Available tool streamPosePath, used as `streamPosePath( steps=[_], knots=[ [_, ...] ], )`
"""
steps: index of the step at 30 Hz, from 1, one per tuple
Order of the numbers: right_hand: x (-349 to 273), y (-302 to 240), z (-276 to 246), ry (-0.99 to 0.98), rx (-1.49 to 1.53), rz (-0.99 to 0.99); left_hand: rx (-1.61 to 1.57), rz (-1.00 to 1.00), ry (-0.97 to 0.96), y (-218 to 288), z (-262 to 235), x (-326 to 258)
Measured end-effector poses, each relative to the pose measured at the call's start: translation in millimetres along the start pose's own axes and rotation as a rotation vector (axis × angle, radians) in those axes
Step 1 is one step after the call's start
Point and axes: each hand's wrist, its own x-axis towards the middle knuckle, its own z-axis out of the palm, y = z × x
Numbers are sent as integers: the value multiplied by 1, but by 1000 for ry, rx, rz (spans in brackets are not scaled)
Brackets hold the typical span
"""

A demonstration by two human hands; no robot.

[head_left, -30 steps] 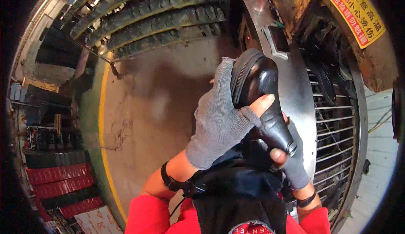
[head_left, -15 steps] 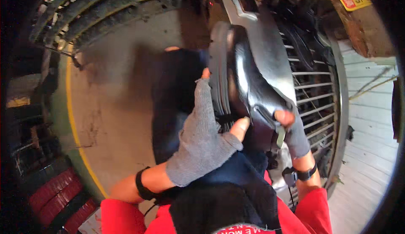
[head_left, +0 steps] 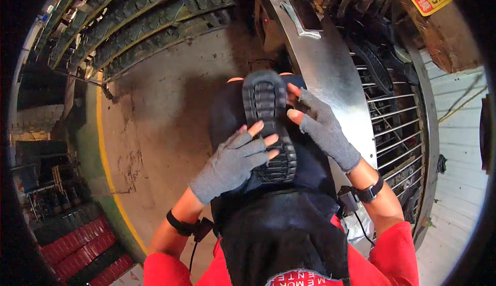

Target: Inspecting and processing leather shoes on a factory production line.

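Observation:
A black leather shoe (head_left: 264,100) lies sole up over my lap, its treaded black sole facing me. My left hand (head_left: 232,157), in a grey fingerless glove, grips the shoe round its middle, with bare fingertips across the tread. Beside the shoe's far right edge is my right hand (head_left: 323,123), gloved alike. Its thumb and fingers are apart, with nothing between them; whether a fingertip touches the shoe I cannot tell. The sole hides the shoe's upper.
A metal bench (head_left: 330,74) runs along my right, bearing a dark flat object (head_left: 308,15) on a cloth. Next to it is a barred rack (head_left: 395,123) holding dark shoe parts (head_left: 374,61). Shelves of shoes (head_left: 170,22) stand far left, red stacked items (head_left: 80,244) near left.
The shoe has turned from its glossy side to sole up and come nearer to me. My left hand now lies across the sole; my right has moved away from the ankle end to the far edge.

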Motion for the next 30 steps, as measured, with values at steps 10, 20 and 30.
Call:
streamPosePath(
  steps=[10, 20, 30],
  knots=[
    [57, -18, -8, 62, -372, 50, -567, -484, 246, -63, -15, 80],
    [-22, -65, -23, -522, -205, -68, -604, -164, 77, 13, -41, 15],
    [27, -18, -5, 55, -6, 255, -660, -757, 304, -30, -12, 79]
  ],
)
